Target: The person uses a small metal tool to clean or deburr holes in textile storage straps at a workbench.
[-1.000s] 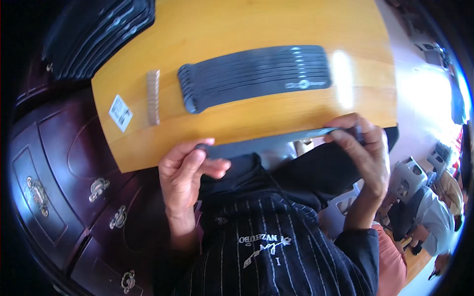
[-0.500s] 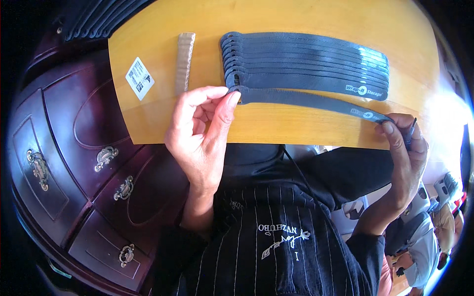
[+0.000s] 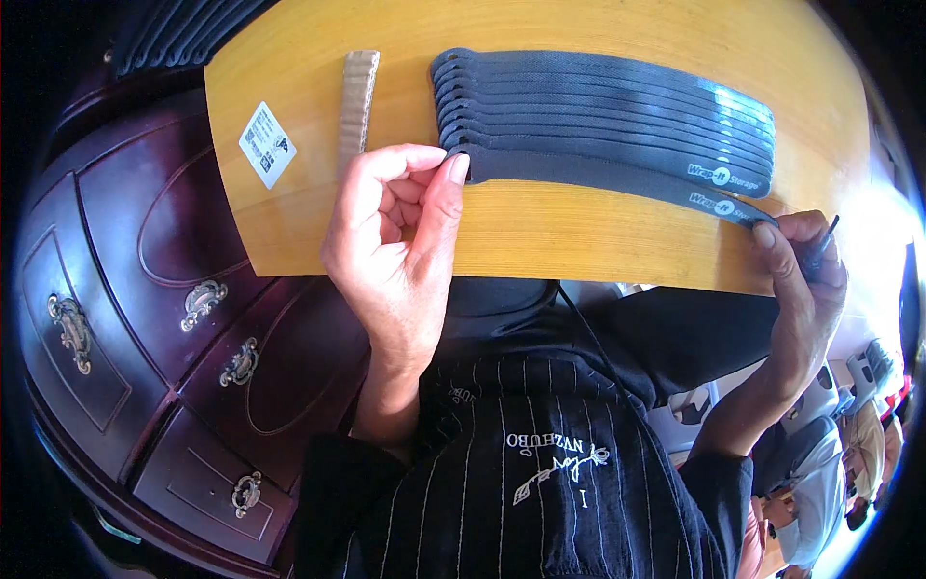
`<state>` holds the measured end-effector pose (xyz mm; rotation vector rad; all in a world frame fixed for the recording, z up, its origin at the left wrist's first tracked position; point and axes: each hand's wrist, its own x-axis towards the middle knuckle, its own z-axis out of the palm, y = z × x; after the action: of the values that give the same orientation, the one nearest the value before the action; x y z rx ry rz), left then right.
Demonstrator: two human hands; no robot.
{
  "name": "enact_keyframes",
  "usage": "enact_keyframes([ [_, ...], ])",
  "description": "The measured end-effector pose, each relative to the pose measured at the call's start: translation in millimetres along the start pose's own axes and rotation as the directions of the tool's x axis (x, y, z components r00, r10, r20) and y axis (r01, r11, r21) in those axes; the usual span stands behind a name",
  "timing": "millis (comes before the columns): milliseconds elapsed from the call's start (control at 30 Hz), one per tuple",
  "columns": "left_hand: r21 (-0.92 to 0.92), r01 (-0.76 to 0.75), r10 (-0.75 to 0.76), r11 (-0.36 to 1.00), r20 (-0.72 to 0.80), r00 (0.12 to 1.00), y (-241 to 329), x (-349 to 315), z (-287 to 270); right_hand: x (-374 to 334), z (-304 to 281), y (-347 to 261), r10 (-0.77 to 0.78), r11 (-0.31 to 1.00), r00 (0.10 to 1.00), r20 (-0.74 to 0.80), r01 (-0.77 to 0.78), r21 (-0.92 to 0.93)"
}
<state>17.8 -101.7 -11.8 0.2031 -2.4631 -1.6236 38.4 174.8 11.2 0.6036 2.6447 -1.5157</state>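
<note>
My left hand (image 3: 395, 232) pinches the slotted end of a black hook-and-loop strap (image 3: 588, 174) between thumb and forefinger. At the strap's other end, my right hand (image 3: 799, 280) grips it between thumb and fingers. Stretched between both hands, the strap lies along the near side of a row of several matching straps (image 3: 598, 96), which overlap like a fan. White print shows on the held strap near my right thumb. A small dark object with a thin tip (image 3: 822, 249) sticks out of my right fingers; its kind I cannot make out.
All this lies on a yellow wooden tabletop (image 3: 540, 246). Left of the row are a corrugated cardboard strip (image 3: 359, 96) and a white label (image 3: 268, 145). More dark strips (image 3: 183, 39) hang or lie at the upper left. A dark red drawer cabinet (image 3: 106, 261) stands left.
The held strap has moved away from me, up against the row, and now meets its nearest strap. Both hands moved slightly farther out, the right also a little rightward.
</note>
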Motion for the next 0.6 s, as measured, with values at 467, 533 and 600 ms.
enact_keyframes([
  [467,-0.021,0.017,-0.016,1.000,0.018,1.000,0.6,3.7,-0.9,5.4,2.9,-1.0,0.027,0.997,1.000,-0.007,-0.027,-0.079],
  [533,-0.029,0.031,-0.030,0.999,0.018,0.999,3.0,3.2,-0.8,6.1,1.6,-5.3,0.040,0.995,0.999,-0.005,-0.040,-0.092],
  [600,-0.066,0.046,-0.043,0.997,0.038,0.998,3.1,1.7,5.1,4.4,-2.3,-7.3,0.059,0.990,0.998,-0.031,-0.063,-0.127],
])
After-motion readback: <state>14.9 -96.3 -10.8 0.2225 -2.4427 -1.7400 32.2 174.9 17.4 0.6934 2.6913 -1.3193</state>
